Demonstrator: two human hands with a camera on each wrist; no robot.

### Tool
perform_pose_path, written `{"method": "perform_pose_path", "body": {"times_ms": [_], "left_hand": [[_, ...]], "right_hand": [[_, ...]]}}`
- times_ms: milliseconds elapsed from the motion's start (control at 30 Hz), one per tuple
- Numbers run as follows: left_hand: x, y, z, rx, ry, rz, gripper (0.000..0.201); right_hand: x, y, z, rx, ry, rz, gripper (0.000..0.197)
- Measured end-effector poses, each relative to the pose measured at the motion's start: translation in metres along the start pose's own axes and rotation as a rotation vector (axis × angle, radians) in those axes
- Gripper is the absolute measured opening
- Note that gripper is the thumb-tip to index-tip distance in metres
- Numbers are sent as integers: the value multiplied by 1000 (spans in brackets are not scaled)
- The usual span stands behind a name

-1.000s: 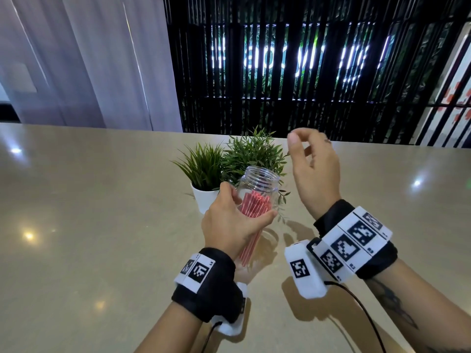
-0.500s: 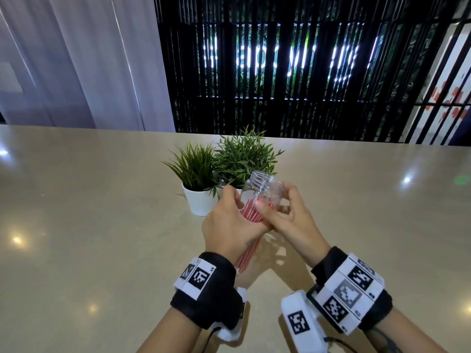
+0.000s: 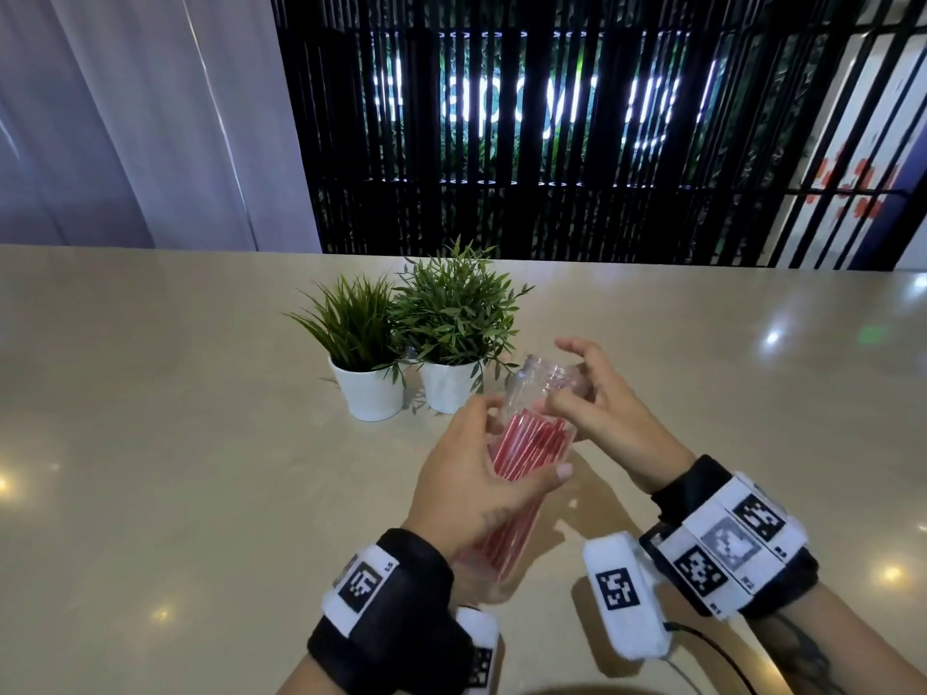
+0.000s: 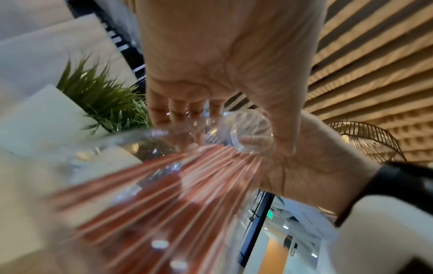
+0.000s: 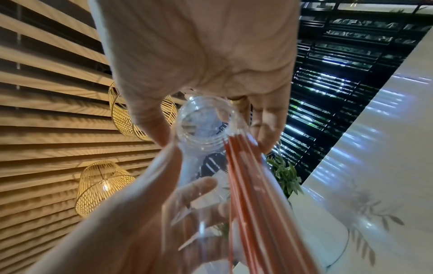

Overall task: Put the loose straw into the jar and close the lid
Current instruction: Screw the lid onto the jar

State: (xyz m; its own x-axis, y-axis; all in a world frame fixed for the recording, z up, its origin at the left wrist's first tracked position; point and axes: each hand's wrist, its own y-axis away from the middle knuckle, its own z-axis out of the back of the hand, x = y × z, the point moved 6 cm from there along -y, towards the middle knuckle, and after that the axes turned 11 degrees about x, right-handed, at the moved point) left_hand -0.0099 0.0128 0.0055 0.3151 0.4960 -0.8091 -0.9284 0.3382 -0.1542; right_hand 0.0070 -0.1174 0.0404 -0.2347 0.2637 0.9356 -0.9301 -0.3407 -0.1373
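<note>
A clear plastic jar [image 3: 544, 378] with red straws [image 3: 521, 446] inside is held tilted above the table, its open threaded mouth [image 5: 201, 126] pointing away from me. My left hand [image 3: 476, 489] grips the jar's body, thumb across the front. My right hand [image 3: 602, 418] is at the neck, with the thumb [image 5: 154, 129] on one side and curled fingers [image 5: 264, 128] on the other. In the left wrist view the straws [image 4: 175, 185] show blurred through the jar wall. No lid and no loose straw are in view.
Two small green plants in white pots [image 3: 368, 393] [image 3: 449, 388] stand just behind the jar. The beige table [image 3: 150, 443] spreads wide on both sides. A black slatted screen [image 3: 552, 143] and a curtain [image 3: 125, 117] lie beyond the table's far edge.
My right hand came down from above the jar and closed round its neck. The jar, still in my left hand, has tipped further to the right.
</note>
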Motion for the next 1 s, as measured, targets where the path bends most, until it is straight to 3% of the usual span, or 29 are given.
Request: {"method": "perform_pose_path", "body": {"times_ms": [100, 233, 367, 433, 633, 733, 1000], "left_hand": [[-3, 0, -8, 50, 114, -68, 64], [-7, -4, -8, -78, 134, -135, 63], [-7, -23, -11, -110, 226, -177, 67], [-5, -33, -20, -60, 235, -175, 72], [-4, -64, -39, 210, 154, -145, 80], [-5, -83, -40, 302, 201, -122, 70], [19, -126, -48, 350, 138, -39, 75]], "right_hand": [[-10, 1, 13, -102, -57, -7, 63], [-18, 11, 14, -196, -154, 31, 57], [-39, 25, 6, -163, -160, -35, 35], [-46, 25, 9, -151, -176, -44, 26], [-67, 4, 38, -178, -113, -70, 41], [-74, -14, 48, -170, -91, -55, 49], [-88, -57, 57, -165, -141, -121, 51]]}}
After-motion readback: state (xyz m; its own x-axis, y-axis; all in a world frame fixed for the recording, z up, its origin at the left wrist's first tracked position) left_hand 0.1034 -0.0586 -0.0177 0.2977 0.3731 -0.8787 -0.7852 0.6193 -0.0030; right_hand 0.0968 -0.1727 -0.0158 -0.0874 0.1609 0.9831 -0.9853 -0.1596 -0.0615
